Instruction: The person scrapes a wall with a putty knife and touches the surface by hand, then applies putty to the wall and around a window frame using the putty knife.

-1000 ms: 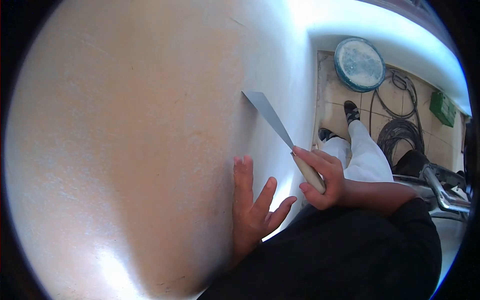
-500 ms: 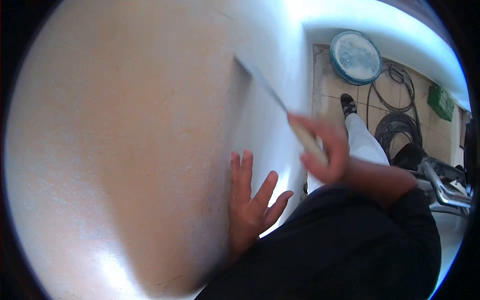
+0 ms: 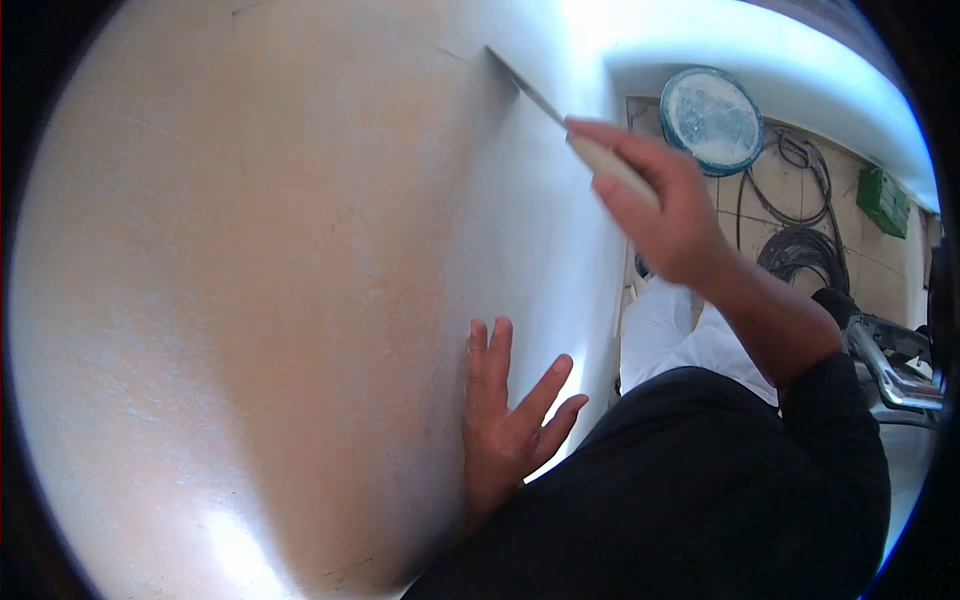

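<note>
A putty knife [image 3: 612,167] with a pale handle and thin metal blade is gripped in my right hand [image 3: 672,205], fingers wrapped round the handle. Its blade [image 3: 525,86] points to the upper left, with the tip at or very close to a smooth peach-and-white wall [image 3: 300,250]; contact cannot be made out for sure. A shadow falls beside the blade, near a short dark crack line. Lower down, my left hand [image 3: 510,425] lies against the wall with its fingers spread, holding nothing.
On the tiled floor [image 3: 735,195] stands a round blue-rimmed bucket [image 3: 712,120] with a whitish top. Near it are a coiled black hose [image 3: 805,255] and a green box [image 3: 882,202]. Metal tubing [image 3: 890,375] is at the right, beside my body.
My right hand has moved up along the wall with the putty knife, whose blade is now nearer the crack line. My left hand stays spread on the wall. My legs show differently below.
</note>
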### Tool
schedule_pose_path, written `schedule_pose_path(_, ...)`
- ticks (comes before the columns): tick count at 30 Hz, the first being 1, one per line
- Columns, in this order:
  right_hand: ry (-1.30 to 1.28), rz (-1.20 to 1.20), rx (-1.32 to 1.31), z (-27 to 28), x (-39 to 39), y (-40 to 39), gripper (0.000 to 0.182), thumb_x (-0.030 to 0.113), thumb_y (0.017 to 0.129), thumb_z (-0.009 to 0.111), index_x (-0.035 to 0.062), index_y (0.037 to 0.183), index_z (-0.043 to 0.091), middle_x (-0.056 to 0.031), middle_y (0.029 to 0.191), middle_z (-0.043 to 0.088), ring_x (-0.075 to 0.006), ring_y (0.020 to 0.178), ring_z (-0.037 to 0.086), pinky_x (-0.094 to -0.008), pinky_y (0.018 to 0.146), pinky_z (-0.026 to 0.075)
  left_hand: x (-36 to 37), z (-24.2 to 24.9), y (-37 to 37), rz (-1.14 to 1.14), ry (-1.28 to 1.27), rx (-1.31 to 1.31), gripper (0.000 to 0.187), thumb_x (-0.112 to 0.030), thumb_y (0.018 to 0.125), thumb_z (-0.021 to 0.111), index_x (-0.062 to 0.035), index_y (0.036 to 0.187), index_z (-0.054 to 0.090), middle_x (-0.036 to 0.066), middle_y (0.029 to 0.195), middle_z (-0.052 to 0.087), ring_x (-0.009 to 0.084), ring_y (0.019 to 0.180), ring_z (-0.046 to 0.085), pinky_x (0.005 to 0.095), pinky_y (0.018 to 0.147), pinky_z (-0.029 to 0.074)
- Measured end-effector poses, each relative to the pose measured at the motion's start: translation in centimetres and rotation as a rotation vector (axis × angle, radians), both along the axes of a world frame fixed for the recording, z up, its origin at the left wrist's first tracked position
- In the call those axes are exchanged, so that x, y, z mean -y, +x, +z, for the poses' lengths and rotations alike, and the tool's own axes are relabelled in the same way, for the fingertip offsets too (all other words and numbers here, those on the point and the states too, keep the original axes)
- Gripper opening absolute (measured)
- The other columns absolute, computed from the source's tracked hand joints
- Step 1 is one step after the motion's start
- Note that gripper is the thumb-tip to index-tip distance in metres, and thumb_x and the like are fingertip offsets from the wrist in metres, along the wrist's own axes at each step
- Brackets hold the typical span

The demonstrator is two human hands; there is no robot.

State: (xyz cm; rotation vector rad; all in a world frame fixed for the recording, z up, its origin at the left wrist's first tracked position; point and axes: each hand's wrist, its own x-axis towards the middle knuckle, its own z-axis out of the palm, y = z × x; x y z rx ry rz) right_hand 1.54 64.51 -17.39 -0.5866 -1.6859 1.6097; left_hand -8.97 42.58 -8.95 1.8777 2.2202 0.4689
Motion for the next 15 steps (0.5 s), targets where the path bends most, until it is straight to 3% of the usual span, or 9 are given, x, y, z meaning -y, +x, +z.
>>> schedule_pose_path(2,0.173,0.059,0.099,0.7,1.4,0.8,0.059,0.013,0.079,0.062,-0.0037,0.135,0.057,-0.0224,0.105,0.069,-0.0235,0.08,0.069,-0.0319,0.077,0.054,-0.1,0.2,-0.1,-0.019,0.002,-0.001,0.05,-0.021,0.08,0.084,-0.0167,0.126,0.066,0.034,0.151,0.035,0.0597,0.139,0.031,0.0647,0.109,0.034)
schedule_pose_path(4,0.268,0.043,-0.098,0.0,4.7,1.4,0.064,0.021,0.08,0.069,-0.0024,0.138,0.056,-0.0117,0.069,0.063,-0.0224,0.055,0.061,-0.0315,0.054,0.048,0.0,0.4,0.0,0.002,-0.02,0.016,0.051,-0.021,0.079,0.084,-0.0175,0.127,0.066,0.033,0.151,0.035,0.0599,0.138,0.032,0.0649,0.109,0.035)
schedule_pose_path(8,0.319,0.033,-0.153,-1.0,2.7,0.9,0.064,0.017,0.078,0.068,-0.0038,0.137,0.056,-0.0138,0.072,0.065,-0.0231,0.052,0.06,-0.0317,0.053,0.048,-0.5,0.5,-0.3,-0.01,-0.064,0.033,0.054,-0.02,0.079,0.084,-0.0192,0.129,0.065,0.034,0.15,0.036,0.0595,0.137,0.034,0.0669,0.107,0.035)
schedule_pose_path(9,0.309,0.071,0.053,-0.2,0.7,1.1,0.055,0.021,0.086,0.057,-0.0036,0.135,0.058,-0.0157,0.106,0.071,-0.0219,0.081,0.071,-0.0306,0.075,0.055,-0.5,0.6,-0.3,-0.028,-0.077,0.035,0.055,-0.019,0.078,0.084,-0.0199,0.13,0.064,0.034,0.15,0.037,0.0593,0.137,0.035,0.0676,0.107,0.035)
schedule_pose_path(11,0.105,-0.036,-0.05,-0.9,-2.6,-1.0,0.049,0.019,0.092,0.062,0.0085,0.14,0.058,-0.0055,0.078,0.067,-0.0125,0.059,0.057,-0.0286,0.056,0.049,-0.4,0.6,-0.2,-0.033,-0.07,0.03,0.055,-0.02,0.078,0.083,-0.0205,0.13,0.064,0.034,0.15,0.037,0.0591,0.137,0.035,0.0682,0.106,0.035)
schedule_pose_path(12,0.114,-0.047,-0.054,-1.5,-4.5,-1.7,0.049,0.019,0.092,0.062,0.0085,0.14,0.058,-0.0055,0.078,0.067,-0.0125,0.059,0.057,-0.0286,0.056,0.049,-0.4,0.6,-0.2,-0.029,-0.065,0.027,0.055,-0.02,0.079,0.083,-0.021,0.13,0.064,0.034,0.149,0.038,0.059,0.136,0.036,0.0687,0.106,0.035)
schedule_pose_path(14,-0.183,-0.024,0.054,-2.9,-7.1,-2.4,0.044,0.021,0.097,0.06,0.0115,0.14,0.058,-0.0026,0.08,0.066,-0.0089,0.062,0.054,-0.0269,0.058,0.048,-0.4,0.3,-0.3,-0.031,-0.049,0.037,0.054,-0.02,0.079,0.083,-0.0214,0.13,0.065,0.033,0.149,0.038,0.0588,0.136,0.036,0.0688,0.106,0.035)
schedule_pose_path(15,-0.182,-0.02,0.051,-3.4,-7.0,-2.2,0.044,0.021,0.097,0.06,0.0115,0.14,0.058,-0.0026,0.08,0.066,-0.0089,0.062,0.054,-0.0269,0.058,0.048,-0.3,0.3,-0.2,-0.02,-0.04,0.052,0.053,-0.021,0.079,0.083,-0.0218,0.129,0.065,0.033,0.15,0.038,0.0585,0.136,0.036,0.0688,0.106,0.035)
